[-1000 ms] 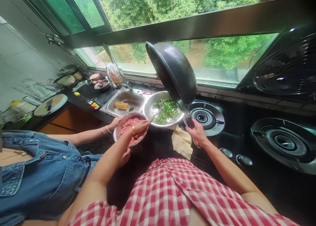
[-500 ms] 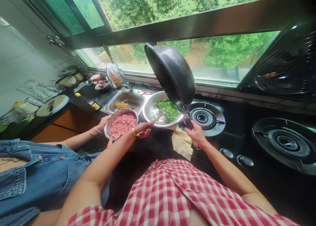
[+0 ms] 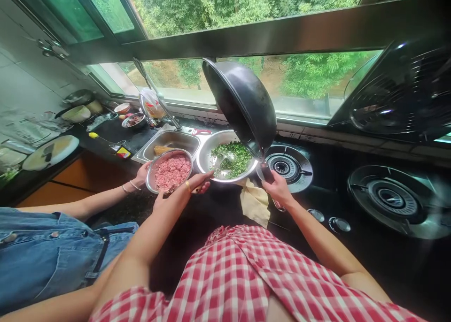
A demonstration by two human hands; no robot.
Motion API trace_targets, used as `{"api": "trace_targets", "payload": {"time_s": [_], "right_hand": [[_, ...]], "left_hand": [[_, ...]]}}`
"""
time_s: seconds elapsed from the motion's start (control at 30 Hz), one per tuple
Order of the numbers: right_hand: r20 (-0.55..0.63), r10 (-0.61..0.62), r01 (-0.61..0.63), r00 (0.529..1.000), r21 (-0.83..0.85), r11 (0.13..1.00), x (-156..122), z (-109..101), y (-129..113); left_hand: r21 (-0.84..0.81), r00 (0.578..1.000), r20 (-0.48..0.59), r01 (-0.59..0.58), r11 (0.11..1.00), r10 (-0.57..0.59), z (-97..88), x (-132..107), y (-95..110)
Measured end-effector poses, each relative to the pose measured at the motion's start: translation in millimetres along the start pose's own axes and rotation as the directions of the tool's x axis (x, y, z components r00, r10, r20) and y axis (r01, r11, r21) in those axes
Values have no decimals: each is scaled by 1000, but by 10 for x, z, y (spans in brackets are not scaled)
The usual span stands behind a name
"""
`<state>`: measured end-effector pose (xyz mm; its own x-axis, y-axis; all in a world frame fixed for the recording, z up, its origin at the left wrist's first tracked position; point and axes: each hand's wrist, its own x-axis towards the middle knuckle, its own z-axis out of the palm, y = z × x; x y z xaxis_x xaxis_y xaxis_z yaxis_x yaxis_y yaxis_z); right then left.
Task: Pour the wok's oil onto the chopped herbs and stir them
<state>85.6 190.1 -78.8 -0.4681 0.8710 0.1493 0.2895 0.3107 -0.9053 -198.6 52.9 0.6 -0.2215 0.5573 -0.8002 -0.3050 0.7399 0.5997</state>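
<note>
Black counter [image 3: 110,131] runs beneath a window [image 3: 243,12], wok [image 3: 248,96] tilted above a basin [image 3: 204,158].

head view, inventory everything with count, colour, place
window: 1, dark-framed, back
sink: 1, silver, below window
block: 1, tan, in sink
basin: 1, silver, right of sink
greens: 1 heap, green, in basin
wok: 1, black, tilted over basin
bowl: 1, silver, in front of sink
mince: 1 mass, pink, in bowl
burners: 2, black and silver, right
knobs: 2, silver, near burners
cloth: 1, cream, near basin
board: 1, whitish, far left
packet: 1, yellow-red, left of sink
co-worker: 1, blue denim, left, holding bowl
other items at left: blurred, uncounted
utensil: 1, brownish, near basin
left hand: 1, gold bangle, on utensil
right hand: 1, gripping wok
</note>
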Motion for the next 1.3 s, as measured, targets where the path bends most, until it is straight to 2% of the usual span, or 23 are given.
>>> {"api": "trace_targets", "payload": {"time_s": [0.13,0.23,0.33,0.4,0.5,0.6,0.7,0.8,0.87,0.97,1.1,1.2,1.3], "right_hand": [[-2,-5,5,1000,-23,1000,-11,-30,92],[16,-4,5,1000,-28,1000,-51,0,150],[28,22,-21,999,-35,999,-97,51,169],[45,42,-40,998,-39,998,-114,75,167],[58,47,-45,997,-36,998,-114,84,162],[44,47,-47,998,-15,999,-99,78,141],[49,78,-79,996,20,997,-79,77,79],[64,120,-123,991,43,992,-59,68,6],[65,121,-123,991,39,992,-48,50,-16],[48,105,-106,993,21,994,-42,19,5],[45,120,-122,992,35,992,-72,40,62],[81,133,-139,988,71,988,-107,101,74],[100,141,-148,985,67,987,-116,144,67]], "left_hand": [[-28,997,83,-4,1000,6,-233,-511,-294],[-45,986,160,45,998,-37,-212,-636,-461],[-52,979,195,68,996,-56,-25,-405,-562],[-85,986,167,8,996,6,110,-168,-552],[-167,988,89,-106,980,122,222,113,-397],[-242,977,75,-177,954,200,240,284,-155],[-265,973,99,-177,948,210,282,453,32],[-246,979,122,-129,961,163,345,583,53],[-222,984,128,-97,970,127,321,566,-29],[-155,990,102,-84,984,100,131,353,-226],[-22,984,42,-172,985,173,-145,-12,-481],[-45,986,-13,-166,985,166,-120,-69,-641],[-85,991,-61,-123,989,118,59,60,-778]]}}
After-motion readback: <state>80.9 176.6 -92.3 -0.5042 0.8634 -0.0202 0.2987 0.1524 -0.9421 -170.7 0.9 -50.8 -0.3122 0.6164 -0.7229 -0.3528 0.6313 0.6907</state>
